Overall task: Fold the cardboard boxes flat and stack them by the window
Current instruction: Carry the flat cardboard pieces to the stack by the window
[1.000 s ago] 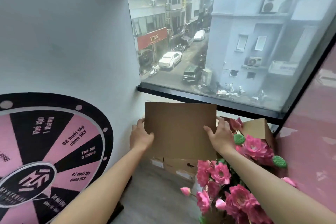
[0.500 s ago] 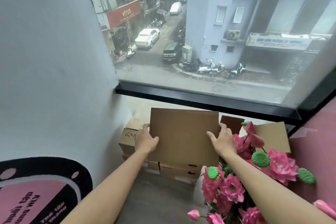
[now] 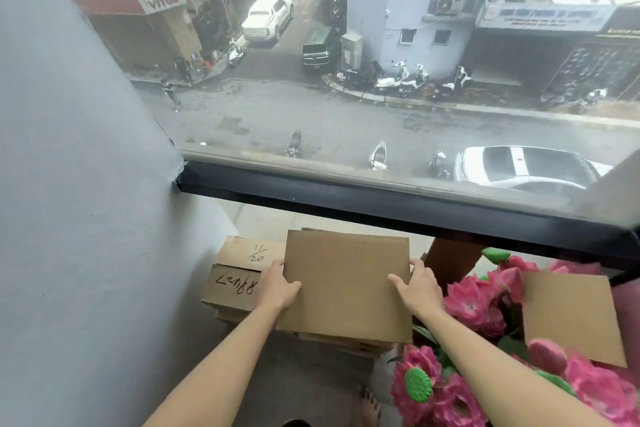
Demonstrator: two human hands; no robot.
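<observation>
A flattened cardboard box (image 3: 346, 284) lies plain side up between the two hands, just below the black window frame (image 3: 398, 204); the left hand (image 3: 277, 289) grips its left edge, thumb on top and fingers tucked underneath; the right hand (image 3: 420, 291) grips the right edge the same way, thumb laid across the top face, the other fingers curled round the rim; whether the box already rests on what lies beneath or is held just above cannot be told. Under it, edges of a stack of flat cardboard (image 3: 346, 345) show at the near side, below both wrists; to the left of the left hand, touching the grey wall (image 3: 86, 218), sits a brown box with handwriting (image 3: 235, 274) on its flaps. To the right of the right hand stands a bunch of pink artificial flowers (image 3: 474, 308) with green seed heads; beyond them a loose cardboard sheet (image 3: 571, 319) tilts among the blooms. Below the forearms lies grey floor (image 3: 304, 381), with a bare foot (image 3: 369, 406) at the bottom edge.
</observation>
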